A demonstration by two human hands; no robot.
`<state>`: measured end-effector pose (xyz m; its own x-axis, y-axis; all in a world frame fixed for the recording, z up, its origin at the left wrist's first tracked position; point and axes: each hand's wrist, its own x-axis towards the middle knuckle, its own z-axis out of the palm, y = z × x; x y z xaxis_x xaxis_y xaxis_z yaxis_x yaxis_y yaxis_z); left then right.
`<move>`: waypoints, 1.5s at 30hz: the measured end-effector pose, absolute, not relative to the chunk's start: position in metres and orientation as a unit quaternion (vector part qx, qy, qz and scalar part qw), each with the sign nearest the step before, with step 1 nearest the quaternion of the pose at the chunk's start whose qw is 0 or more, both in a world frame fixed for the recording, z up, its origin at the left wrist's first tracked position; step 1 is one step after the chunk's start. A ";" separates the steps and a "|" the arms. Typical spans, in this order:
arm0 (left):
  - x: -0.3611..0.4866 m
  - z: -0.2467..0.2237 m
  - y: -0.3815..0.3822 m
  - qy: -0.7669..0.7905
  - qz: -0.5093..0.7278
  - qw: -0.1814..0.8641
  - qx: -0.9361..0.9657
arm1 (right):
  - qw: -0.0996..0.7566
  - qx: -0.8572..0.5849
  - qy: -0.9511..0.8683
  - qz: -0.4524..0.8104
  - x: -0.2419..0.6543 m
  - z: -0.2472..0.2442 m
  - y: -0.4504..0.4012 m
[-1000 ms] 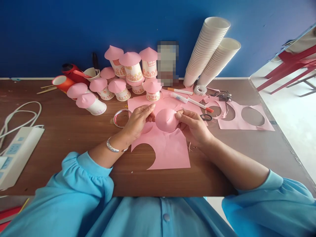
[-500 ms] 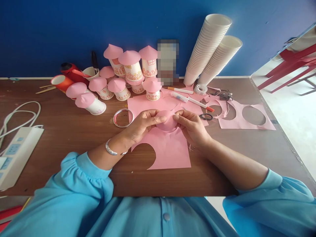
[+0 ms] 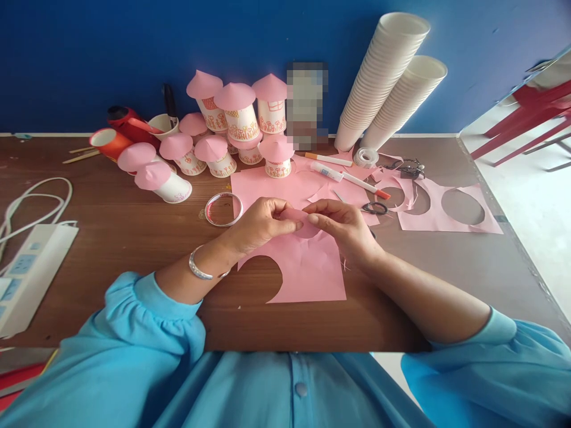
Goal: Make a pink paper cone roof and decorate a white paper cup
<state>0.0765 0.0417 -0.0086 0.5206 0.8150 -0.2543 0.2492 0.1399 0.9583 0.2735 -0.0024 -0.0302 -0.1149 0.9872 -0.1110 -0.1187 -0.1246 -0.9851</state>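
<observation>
Pinching the pink paper cone (image 3: 302, 221) from both sides, my left hand (image 3: 259, 224) and right hand (image 3: 345, 229) press fingertips on its rim just above the cut pink sheet (image 3: 307, 267). It sits squarely between them, neither hand nearer, point facing away. Beyond stand the roofed cups (image 3: 236, 128).

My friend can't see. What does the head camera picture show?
Two hands, left hand and right hand, pinch a small pink paper cone above pink paper on a brown table. Behind stand paper-cup houses and stacked white cups.
</observation>
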 end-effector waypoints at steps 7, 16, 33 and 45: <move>0.077 -0.006 0.042 0.408 0.205 0.649 0.609 | 0.448 -0.482 -0.501 0.562 0.275 -0.028 -0.005; 0.076 -0.005 0.043 0.396 0.212 0.685 0.573 | 0.452 -0.495 -0.492 0.555 0.275 -0.028 -0.004; 0.075 -0.007 0.045 0.396 0.187 0.641 0.631 | 0.376 -0.518 -0.524 0.562 0.275 -0.020 -0.004; 0.077 -0.016 0.047 0.375 0.302 0.763 0.431 | 0.478 -0.452 -0.396 0.641 0.278 -0.039 0.001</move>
